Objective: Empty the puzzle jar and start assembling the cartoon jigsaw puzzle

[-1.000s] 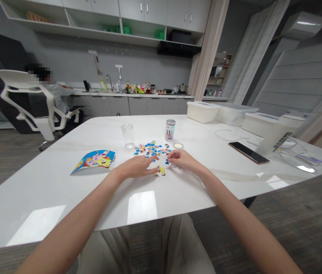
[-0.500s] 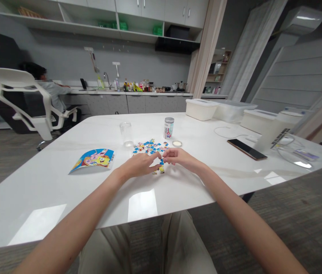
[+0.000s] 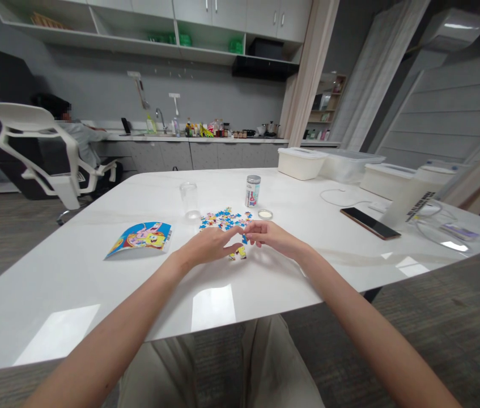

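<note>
My right hand (image 3: 267, 235) has its thumb and fingers pinched together at a blue jigsaw puzzle piece (image 3: 245, 239), largely covered by the fingers. Thumb and index finger of my left hand (image 3: 214, 242) are apart, and the index fingertip meets the right fingertips. Just below the hands, a few yellow puzzle pieces (image 3: 238, 254) lie on the white table. Beyond them spreads a loose pile of blue, yellow and pink pieces (image 3: 225, 219). A curled picture sheet (image 3: 141, 239) with cartoon figures lies left of my left hand.
Behind the pile stand a clear plastic jar (image 3: 189, 199) and a printed can (image 3: 253, 191), with a round lid (image 3: 265, 215) beside it. A phone (image 3: 369, 222), cables and white boxes (image 3: 301, 162) occupy the right side. A person sits by the white chair (image 3: 31, 130) far left.
My right fingers have shifted slightly and closed over the blue piece, so less of it shows. My left index fingertip now reaches the right fingers; the gap between the hands has narrowed.
</note>
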`<state>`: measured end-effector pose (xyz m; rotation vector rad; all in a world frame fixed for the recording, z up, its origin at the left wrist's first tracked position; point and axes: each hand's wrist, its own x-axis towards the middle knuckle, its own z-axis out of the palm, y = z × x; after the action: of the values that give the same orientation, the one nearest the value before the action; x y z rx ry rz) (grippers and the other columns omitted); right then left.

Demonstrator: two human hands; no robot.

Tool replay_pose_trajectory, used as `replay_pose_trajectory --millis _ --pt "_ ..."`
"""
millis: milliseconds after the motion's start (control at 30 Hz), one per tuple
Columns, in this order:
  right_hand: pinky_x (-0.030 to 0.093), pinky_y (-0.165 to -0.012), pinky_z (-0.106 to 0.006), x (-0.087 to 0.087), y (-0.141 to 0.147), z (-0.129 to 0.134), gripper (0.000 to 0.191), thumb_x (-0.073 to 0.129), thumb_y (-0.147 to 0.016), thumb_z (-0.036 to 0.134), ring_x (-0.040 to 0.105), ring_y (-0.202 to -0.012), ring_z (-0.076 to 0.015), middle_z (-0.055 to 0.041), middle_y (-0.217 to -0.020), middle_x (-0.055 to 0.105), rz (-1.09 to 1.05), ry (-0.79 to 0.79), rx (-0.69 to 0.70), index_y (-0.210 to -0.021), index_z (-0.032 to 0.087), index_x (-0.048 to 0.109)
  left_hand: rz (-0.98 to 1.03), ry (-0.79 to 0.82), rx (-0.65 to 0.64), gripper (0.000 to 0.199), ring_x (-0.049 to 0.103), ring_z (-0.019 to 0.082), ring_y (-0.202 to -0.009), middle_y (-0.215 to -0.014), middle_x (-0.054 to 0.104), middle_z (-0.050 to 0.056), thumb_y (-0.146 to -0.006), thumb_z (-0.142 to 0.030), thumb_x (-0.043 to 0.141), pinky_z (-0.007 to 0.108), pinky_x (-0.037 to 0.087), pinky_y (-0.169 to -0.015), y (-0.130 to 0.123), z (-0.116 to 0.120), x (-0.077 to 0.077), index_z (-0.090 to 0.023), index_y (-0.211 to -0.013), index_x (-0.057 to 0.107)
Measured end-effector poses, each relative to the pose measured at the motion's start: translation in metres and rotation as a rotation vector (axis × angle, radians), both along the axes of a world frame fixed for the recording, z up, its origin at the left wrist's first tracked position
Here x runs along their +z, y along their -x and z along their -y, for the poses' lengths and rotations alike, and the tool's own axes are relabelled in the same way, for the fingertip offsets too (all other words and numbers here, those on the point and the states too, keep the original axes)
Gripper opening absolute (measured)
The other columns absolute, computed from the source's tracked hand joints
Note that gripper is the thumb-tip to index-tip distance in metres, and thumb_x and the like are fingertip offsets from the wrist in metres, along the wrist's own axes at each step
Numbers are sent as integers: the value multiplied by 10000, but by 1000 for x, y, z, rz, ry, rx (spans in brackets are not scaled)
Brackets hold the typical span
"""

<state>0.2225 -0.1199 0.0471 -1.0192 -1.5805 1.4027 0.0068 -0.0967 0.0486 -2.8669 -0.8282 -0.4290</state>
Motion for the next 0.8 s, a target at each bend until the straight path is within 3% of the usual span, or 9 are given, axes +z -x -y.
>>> replay_pose_trajectory --millis 133,533,800 --pt "372 -561 -228 -2 0 0 330 786 -683 399 521 -640 -90 3 -766 613 25 19 3 -862 162 642 -10 -22 12 393 596 183 -533 -562 572 -20 -953 -489 408 252 433 -532 0 0 -2 -178 -1167 519" --pt "374 -570 -236 -8 -1 -1 340 798 -680 364 519 -676 -112 9 -757 588 45 25 54 -909 184 622 -69 -106 20 318 624 212 -547 -559 586 -8 -963 -382 426 257 442 -520 0 1 -4 -163 -1170 530" --pt "377 -567 -234 -7 -1 -2 343 790 -688 383 510 -673 -107 2 -787 595 42 16 45 -912 182 625 -51 -110 15 337 626 204 -542 -546 580 -14 -969 -417 413 250 440 -516 0 0 -5 -161 -1158 526"
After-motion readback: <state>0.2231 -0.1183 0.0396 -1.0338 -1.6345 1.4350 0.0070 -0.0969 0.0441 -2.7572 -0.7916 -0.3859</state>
